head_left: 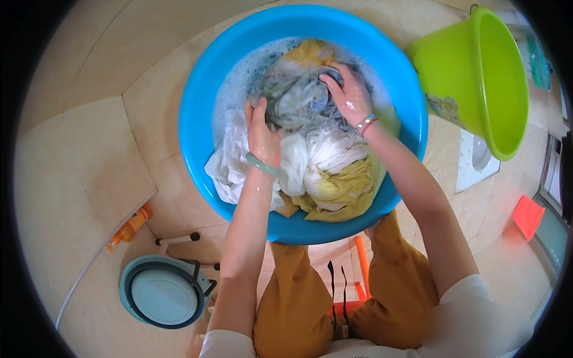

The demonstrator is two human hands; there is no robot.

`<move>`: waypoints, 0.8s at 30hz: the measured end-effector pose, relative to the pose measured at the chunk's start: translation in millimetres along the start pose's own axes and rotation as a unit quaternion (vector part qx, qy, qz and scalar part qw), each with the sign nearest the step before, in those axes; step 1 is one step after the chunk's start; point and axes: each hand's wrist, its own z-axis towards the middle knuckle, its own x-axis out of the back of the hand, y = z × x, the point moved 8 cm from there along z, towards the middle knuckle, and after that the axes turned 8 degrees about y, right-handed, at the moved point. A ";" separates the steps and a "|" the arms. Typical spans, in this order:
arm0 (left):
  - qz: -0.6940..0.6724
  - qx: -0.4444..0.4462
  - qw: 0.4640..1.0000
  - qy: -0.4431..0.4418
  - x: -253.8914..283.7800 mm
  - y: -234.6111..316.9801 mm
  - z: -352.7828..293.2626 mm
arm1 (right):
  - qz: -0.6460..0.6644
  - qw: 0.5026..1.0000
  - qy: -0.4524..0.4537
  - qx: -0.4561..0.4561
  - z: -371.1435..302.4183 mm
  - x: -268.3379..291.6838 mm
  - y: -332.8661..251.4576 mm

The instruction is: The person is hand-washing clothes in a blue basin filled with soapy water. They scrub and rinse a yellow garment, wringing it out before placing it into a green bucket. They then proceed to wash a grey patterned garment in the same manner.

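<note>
In a large blue basin (194,89) of sudsy water, my two hands are on a wet grey garment (298,98). My left hand (262,136), with a pale green bangle at the wrist, grips the garment's left side, its fingertips partly in the cloth. On the other side my right hand (349,95) holds the cloth between thumb and fingers; the fingers are partly hidden behind it. White clothes (334,146) and a yellow-green cloth (346,191) are heaped at the basin's near side. A mustard-yellow cloth (310,52) floats at the far side.
A lime-green bucket (447,65) lies tipped at the right of the basin, near a white floor fixture (477,158). A grey-blue collapsible basin (164,292) and an orange bottle (130,228) are at the lower left. A red dustpan-like piece (527,217) stands far right.
</note>
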 end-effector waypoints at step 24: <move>-0.026 0.174 0.954 -0.243 -18.5 -27.0 22.2 | 0.138 0.979 -0.050 0.143 -75.1 30.3 -137.0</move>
